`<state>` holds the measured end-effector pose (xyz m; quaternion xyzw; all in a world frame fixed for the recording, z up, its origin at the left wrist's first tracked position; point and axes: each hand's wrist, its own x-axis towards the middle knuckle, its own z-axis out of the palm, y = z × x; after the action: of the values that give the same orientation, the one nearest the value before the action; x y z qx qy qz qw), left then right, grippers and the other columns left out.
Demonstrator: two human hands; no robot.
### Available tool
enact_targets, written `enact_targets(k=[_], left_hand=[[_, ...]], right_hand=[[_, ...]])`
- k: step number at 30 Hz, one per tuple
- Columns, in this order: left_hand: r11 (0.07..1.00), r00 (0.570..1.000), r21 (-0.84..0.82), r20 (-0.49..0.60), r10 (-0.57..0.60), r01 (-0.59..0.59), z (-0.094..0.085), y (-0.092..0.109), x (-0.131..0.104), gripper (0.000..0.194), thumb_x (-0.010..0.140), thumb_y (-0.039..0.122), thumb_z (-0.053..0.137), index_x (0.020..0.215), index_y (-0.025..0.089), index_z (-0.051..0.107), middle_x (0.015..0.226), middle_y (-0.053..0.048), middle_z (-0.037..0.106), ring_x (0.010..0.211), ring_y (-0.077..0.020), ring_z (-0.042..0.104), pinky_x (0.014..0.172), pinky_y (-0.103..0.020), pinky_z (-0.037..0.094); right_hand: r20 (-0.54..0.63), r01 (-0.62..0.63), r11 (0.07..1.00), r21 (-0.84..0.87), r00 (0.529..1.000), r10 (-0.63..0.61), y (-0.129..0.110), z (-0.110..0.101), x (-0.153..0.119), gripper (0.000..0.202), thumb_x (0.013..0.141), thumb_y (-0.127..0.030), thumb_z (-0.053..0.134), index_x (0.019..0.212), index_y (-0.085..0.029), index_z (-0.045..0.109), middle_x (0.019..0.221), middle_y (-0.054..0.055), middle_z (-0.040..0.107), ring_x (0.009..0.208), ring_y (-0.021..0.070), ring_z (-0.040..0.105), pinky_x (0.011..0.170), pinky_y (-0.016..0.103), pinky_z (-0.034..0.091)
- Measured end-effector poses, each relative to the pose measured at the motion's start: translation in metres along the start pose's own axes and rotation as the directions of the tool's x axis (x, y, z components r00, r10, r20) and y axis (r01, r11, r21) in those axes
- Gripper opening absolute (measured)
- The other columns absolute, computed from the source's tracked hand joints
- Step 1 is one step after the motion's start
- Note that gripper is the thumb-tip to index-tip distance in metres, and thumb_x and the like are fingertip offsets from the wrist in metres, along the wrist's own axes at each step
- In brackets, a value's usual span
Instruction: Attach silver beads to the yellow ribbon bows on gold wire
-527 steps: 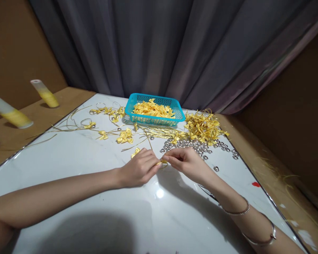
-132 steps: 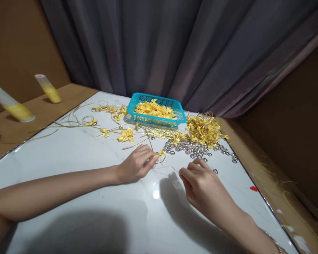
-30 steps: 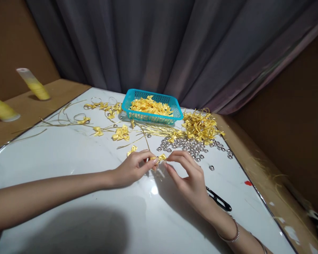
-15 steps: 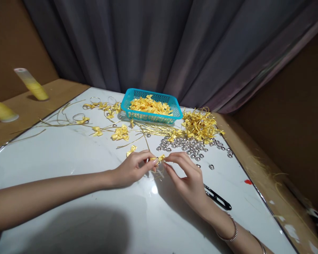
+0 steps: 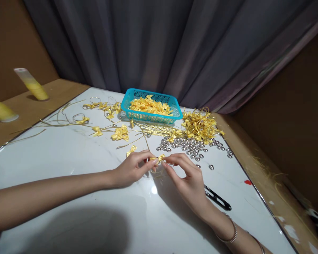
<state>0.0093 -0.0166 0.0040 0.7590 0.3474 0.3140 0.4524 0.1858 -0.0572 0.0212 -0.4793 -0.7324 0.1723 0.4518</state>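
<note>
Between my two hands, above the white table, is a small yellow ribbon bow [image 5: 161,157]. My left hand [image 5: 134,168] pinches it between thumb and fingers from the left. From the other side, the thumb and fingertips of my right hand [image 5: 187,174] close on its right end. Thin gold cord hangs in a loop under the bow, partly hidden by my fingers. Just beyond my left hand lies another yellow bow [image 5: 131,150]. Past my right hand, many small silver rings [image 5: 187,145] are scattered.
A turquoise basket [image 5: 125,102] of yellow bows stands at the back. Beside it are a heap of corded bows [image 5: 201,125] and gold cords [image 5: 159,130]. A black cutter [image 5: 218,198] lies by my right wrist. Yellow spools [image 5: 37,90] stand at the left.
My right fingertips have shifted slightly and come closer together at the bow's right end. A pale, blurred strip below the bow no longer shows. My left hand stays in place.
</note>
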Motion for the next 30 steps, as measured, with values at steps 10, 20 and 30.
enact_targets(k=[10,20,30], left_hand=[[1.0,1.0,0.003,0.005,0.03,-0.03,0.0008,-0.0031,0.0004,0.028,0.089,0.029,0.043,0.074,0.015,0.061,0.073,-0.002,0.058,0.067,-0.0117,0.055,0.06,-0.022,0.043],[0.992,0.993,0.049,0.018,0.118,-0.118,0.0012,-0.004,-0.0003,0.025,0.089,0.025,0.043,0.074,0.015,0.06,0.072,-0.002,0.056,0.068,-0.012,0.055,0.061,-0.022,0.041],[0.999,0.999,-0.018,0.027,0.039,-0.038,0.0011,-0.0045,0.0001,0.028,0.09,0.027,0.042,0.074,0.014,0.06,0.074,-0.002,0.059,0.068,-0.0114,0.055,0.06,-0.022,0.041]], right_hand=[[0.05,-0.141,0.984,0.105,0.989,0.136,-0.0028,-0.0031,0.0037,0.009,0.079,-0.016,0.06,0.083,-0.021,0.067,0.077,0.004,0.063,0.071,0.0155,0.057,0.063,0.029,0.046],[0.163,-0.277,0.936,0.219,0.956,0.245,-0.0031,-0.0049,0.0065,0.007,0.077,-0.018,0.061,0.081,-0.02,0.067,0.076,0.003,0.063,0.07,0.0153,0.056,0.064,0.03,0.044],[0.011,0.069,0.997,-0.028,0.998,-0.069,-0.0006,-0.0045,0.0024,0.008,0.079,-0.011,0.058,0.079,-0.018,0.061,0.075,0.004,0.061,0.073,0.0169,0.055,0.066,0.032,0.044]])
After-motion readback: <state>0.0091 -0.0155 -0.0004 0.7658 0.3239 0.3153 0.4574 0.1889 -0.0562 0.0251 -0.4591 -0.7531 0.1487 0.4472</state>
